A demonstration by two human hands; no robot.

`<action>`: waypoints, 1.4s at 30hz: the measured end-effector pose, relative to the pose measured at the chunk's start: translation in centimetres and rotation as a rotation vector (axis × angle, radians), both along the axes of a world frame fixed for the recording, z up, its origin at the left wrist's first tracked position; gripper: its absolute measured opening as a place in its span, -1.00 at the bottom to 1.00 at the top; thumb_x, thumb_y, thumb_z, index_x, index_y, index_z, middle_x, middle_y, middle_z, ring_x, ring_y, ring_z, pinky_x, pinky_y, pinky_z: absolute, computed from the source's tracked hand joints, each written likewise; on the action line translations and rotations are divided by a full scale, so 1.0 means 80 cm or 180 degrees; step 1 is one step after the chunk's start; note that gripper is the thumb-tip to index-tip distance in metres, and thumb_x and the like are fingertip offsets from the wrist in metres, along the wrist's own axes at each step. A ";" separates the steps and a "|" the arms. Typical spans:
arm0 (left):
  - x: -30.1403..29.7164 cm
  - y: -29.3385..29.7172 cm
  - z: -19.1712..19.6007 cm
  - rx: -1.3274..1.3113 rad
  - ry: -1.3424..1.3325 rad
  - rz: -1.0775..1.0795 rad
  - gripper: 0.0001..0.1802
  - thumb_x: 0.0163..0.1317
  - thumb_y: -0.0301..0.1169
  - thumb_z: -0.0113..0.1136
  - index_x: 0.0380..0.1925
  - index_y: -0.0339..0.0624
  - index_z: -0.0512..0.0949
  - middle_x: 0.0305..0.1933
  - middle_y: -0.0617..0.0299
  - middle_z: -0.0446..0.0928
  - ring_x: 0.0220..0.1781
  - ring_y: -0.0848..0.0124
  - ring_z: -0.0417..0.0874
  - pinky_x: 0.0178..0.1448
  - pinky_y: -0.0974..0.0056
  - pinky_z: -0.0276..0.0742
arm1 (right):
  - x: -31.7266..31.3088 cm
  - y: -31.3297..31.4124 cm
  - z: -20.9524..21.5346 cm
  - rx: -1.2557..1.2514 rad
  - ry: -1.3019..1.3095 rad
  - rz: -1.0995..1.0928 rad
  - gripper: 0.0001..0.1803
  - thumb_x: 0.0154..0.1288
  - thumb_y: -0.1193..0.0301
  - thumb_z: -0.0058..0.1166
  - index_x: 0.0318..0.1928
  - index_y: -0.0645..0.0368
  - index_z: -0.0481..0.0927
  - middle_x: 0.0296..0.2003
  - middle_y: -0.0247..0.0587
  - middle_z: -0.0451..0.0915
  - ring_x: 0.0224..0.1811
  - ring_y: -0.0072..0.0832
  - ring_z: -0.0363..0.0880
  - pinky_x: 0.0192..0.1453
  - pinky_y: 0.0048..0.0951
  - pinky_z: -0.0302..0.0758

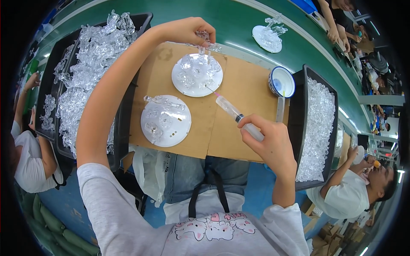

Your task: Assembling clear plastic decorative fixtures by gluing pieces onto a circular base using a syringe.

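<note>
My right hand (pixel 270 141) is closed around a syringe (pixel 230 108) with a pink-based needle. The needle tip reaches the near right part of a round white base (pixel 188 87) that carries clear plastic pieces. At the far side of that base, my left hand (pixel 190 32) pinches a clear plastic figure (pixel 202 36); its exact shape is partly covered by my fingers. Nearer to me lies a second white disc (pixel 176 134) with clear parts on it and a clear figure lying across its far edge. Both discs rest on a cardboard sheet (pixel 239 89).
A black bin (pixel 124 145) heaped with clear plastic pieces stands left, another black bin (pixel 304 115) right. A blue-rimmed bowl (pixel 288 72) and a second syringe (pixel 280 110) lie beside the right bin. Another white disc (pixel 261 39) sits farther back on the green belt (pixel 239 25). People work on both sides.
</note>
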State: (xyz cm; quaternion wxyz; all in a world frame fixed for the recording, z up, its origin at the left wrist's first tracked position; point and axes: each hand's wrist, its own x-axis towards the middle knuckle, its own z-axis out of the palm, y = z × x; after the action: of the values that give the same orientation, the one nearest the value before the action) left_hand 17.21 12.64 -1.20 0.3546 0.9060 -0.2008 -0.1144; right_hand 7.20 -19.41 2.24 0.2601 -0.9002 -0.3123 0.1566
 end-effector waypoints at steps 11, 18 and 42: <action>-0.007 0.002 0.004 -0.0032 0.0086 -0.0136 -0.86 0.20 -0.46 0.23 -0.26 -0.26 0.60 -0.29 0.25 0.59 -0.23 0.48 0.54 -0.04 0.35 0.46 | -0.004 -0.020 0.009 0.0438 0.0230 -0.0169 -0.88 0.09 0.50 0.19 -0.29 0.13 0.62 -0.59 -0.24 0.55 -0.62 -0.54 0.50 -0.47 -0.57 0.38; -0.008 0.002 0.009 -0.0043 0.0231 -0.0184 -0.86 0.19 -0.48 0.23 -0.26 -0.27 0.60 -0.29 0.26 0.60 -0.24 0.50 0.54 -0.06 0.37 0.46 | -0.003 -0.022 0.007 0.0599 0.0347 -0.0055 -0.88 0.08 0.51 0.20 -0.30 0.15 0.63 -0.57 -0.27 0.56 -0.61 -0.57 0.45 -0.48 -0.59 0.34; -0.002 0.003 0.014 -0.0096 0.0614 -0.0289 -0.82 0.16 -0.43 0.28 -0.23 -0.23 0.63 -0.36 0.35 0.59 -0.31 0.58 0.51 -0.16 0.42 0.41 | 0.007 -0.023 0.002 0.0626 0.0463 -0.0029 -0.88 0.09 0.51 0.18 -0.30 0.17 0.62 -0.56 -0.29 0.56 -0.61 -0.59 0.47 -0.46 -0.59 0.36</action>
State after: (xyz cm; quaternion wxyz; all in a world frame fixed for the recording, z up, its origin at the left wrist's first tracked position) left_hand 17.05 12.84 -0.10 0.3804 0.8753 -0.2083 -0.2140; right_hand 7.73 -21.22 2.42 0.3698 -0.8580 -0.3023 0.1890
